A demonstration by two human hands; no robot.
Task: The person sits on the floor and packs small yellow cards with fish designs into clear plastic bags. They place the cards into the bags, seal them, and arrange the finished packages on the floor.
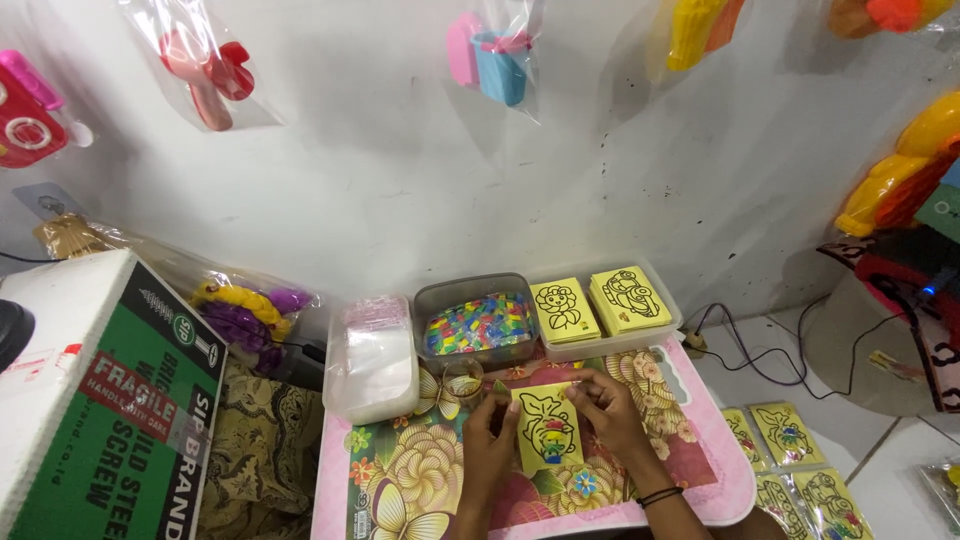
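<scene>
Left hand (487, 437) and right hand (607, 408) pinch yellow picture card (546, 430) over flowered bench (400, 480). Green-white carton (110, 410) at left, lower part cut off. Bagged toys (495, 55) on wall, contents blurred.

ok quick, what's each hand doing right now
Left hand: closed on the left edge of the yellow picture card.
Right hand: closed on the same card's top right edge.

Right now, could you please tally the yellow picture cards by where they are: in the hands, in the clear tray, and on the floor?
Held by both hands: 1
Card stacks in the clear tray: 2
Floor cards fully visible: 4
Total: 7
</scene>
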